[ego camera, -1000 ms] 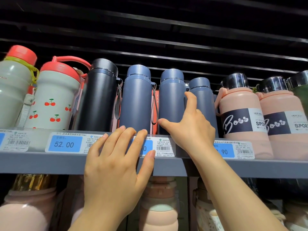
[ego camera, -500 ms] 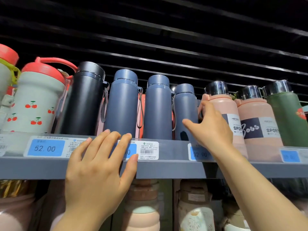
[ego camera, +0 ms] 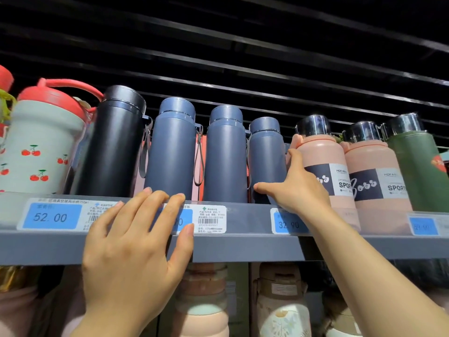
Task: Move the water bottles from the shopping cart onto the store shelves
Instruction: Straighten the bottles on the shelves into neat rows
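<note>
- A grey store shelf (ego camera: 255, 246) runs across the view under a dark slatted ceiling; price labels line its front edge, one reading 52.00 (ego camera: 50, 217) at the left.
- Bottles stand upright in a row on it: a cherry-print bottle (ego camera: 41, 152) with a red lid, a black flask (ego camera: 114, 147), then three blue flasks, the third blue flask (ego camera: 266, 154) set furthest back; right of these stand two pink sport bottles, the nearer pink bottle (ego camera: 323, 166) just beside that flask, and a green bottle (ego camera: 418, 166).
- Your left hand (ego camera: 136, 246) lies flat on the shelf's front edge, fingers straight and spread, holding nothing.
- Your right hand (ego camera: 296, 188) reaches between the third blue flask and the pink bottle; the thumb touches the flask's base, fingers extended upward; the grip is loose, not closed.
- More bottles stand on the shelf below, partly hidden.
</note>
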### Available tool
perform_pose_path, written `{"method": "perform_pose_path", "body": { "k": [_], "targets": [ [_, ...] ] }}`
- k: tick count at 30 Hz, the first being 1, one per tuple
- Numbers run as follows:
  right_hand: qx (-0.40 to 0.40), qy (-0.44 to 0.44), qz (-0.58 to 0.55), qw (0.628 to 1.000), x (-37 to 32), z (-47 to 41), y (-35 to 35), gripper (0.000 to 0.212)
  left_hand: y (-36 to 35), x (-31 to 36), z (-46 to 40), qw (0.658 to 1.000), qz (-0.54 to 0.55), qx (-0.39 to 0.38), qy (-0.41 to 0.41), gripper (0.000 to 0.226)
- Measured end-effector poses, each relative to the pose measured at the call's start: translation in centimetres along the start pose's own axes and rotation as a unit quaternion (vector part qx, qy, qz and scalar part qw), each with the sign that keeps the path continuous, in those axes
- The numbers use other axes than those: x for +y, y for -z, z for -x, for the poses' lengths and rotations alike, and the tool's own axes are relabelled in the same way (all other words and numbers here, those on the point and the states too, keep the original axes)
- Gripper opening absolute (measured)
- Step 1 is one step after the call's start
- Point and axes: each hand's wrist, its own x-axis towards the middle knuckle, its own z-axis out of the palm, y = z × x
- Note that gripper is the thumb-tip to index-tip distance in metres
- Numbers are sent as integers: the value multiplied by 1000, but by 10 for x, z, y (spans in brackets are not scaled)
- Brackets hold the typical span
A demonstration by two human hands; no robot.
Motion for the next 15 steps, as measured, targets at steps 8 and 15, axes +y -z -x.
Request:
{"method": "perform_pose_path", "body": {
  "k": [8,15],
  "targets": [
    [42,-6,24,999,2,4,-6,96,1,0,-1,1000,1,-7,3,48],
    [-2,16,-4,1000,2,4,-2,92,0,0,-1,1000,-3,-1,-2,47]
  ]
}}
